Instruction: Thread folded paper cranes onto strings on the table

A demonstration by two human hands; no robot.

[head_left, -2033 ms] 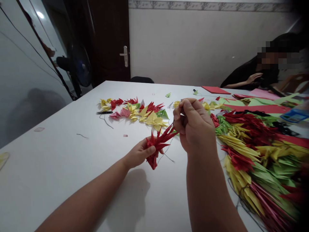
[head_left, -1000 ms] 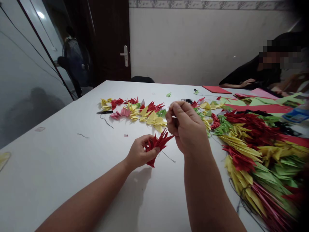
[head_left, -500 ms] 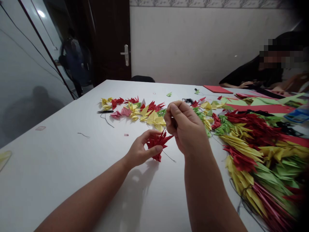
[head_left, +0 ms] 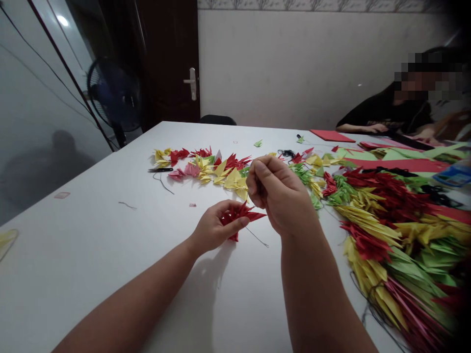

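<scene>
A left hand point(head_left: 217, 228) closes its thumb and fingers around a cluster of pointed red folded-paper pieces point(head_left: 237, 215), while the right hand point(head_left: 281, 196), just above and beside it, presses thumb to curled fingers; what that grip may pinch cannot be made out. The left fingers and thumb cover much of the cluster, held over the near middle of the white tabletop point(head_left: 110, 264). Its slim, sharp tips fan out, the longest pointing toward the right wrist, with a crumpled-looking end below the thumb. A thin dark thread point(head_left: 257, 237) slants away beneath it.

Behind the hands lies a row of yellow, red, pink and green folded-paper pieces point(head_left: 221, 171), partly hidden by the right hand, with black thread snips point(head_left: 160, 170) near its left end. At right, a heap of red, yellow and green folded paper point(head_left: 382, 196) runs into the dark, blurred picture edge, beside a blue item point(head_left: 454, 175) too smeared to identify. Across the table, a person in black point(head_left: 390, 115) sits partly lost in shadow.
</scene>
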